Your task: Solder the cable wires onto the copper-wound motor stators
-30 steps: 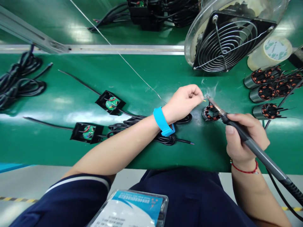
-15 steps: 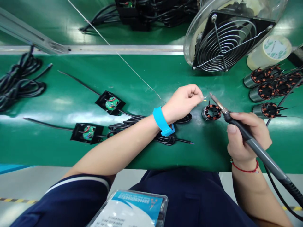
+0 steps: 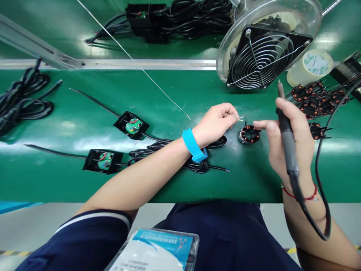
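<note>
Head view: left hand [image 3: 216,122] pinches a thin wire [image 3: 241,119] just above the stator [image 3: 248,134] on the bench [image 3: 158,98]. Right hand [image 3: 284,139] grips the iron [image 3: 286,139] upright, forefinger stretched toward the stator. Best to keep the hot tip clear of fingers and the wire steady.

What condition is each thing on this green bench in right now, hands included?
Left hand: pinched shut on a thin wire end.
Right hand: gripping the soldering iron, forefinger reaching to the stator.
Soldering iron: upright, tip up, off the work.
Stator: lying flat on the bench, copper windings showing.
Fan: tilted, facing the work; spinning cannot be told.
Tape roll: on its side.
Cable: coiled under the left wrist.
</note>
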`<control>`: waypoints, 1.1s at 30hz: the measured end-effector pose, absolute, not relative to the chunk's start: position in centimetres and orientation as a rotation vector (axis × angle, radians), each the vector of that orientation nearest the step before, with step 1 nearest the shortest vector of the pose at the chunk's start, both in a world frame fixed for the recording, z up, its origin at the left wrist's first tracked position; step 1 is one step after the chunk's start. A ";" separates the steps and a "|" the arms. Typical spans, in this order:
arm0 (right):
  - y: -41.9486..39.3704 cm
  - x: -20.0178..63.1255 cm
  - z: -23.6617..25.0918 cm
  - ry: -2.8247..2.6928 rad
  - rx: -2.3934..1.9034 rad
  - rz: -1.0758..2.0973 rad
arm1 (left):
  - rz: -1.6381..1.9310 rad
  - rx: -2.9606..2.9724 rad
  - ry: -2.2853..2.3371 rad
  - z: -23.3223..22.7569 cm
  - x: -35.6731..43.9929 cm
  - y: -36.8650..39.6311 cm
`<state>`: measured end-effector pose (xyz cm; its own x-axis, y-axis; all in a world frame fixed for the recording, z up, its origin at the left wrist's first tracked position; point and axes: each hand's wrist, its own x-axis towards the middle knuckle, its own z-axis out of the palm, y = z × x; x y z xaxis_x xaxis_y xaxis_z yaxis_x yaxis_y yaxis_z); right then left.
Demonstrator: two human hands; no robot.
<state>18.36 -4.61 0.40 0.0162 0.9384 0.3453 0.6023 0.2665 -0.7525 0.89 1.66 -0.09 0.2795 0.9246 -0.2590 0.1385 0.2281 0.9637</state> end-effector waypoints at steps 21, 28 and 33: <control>-2.8 17.3 -3.1 -1.722 -1.357 0.294 | 0.720 1.060 1.002 0.7 0.4 1.3; -4.1 17.5 -2.0 -1.630 -1.278 0.268 | 0.827 1.600 1.109 -0.7 0.2 1.1; -4.2 17.7 -1.2 -1.349 -1.072 0.271 | 0.825 1.673 1.126 -0.8 0.1 1.1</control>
<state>17.65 -4.17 -1.18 0.2701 0.7103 0.6500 0.4041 0.5292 -0.7461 0.12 1.07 -0.79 0.3553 0.9342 0.0324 0.3124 -0.1514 0.9378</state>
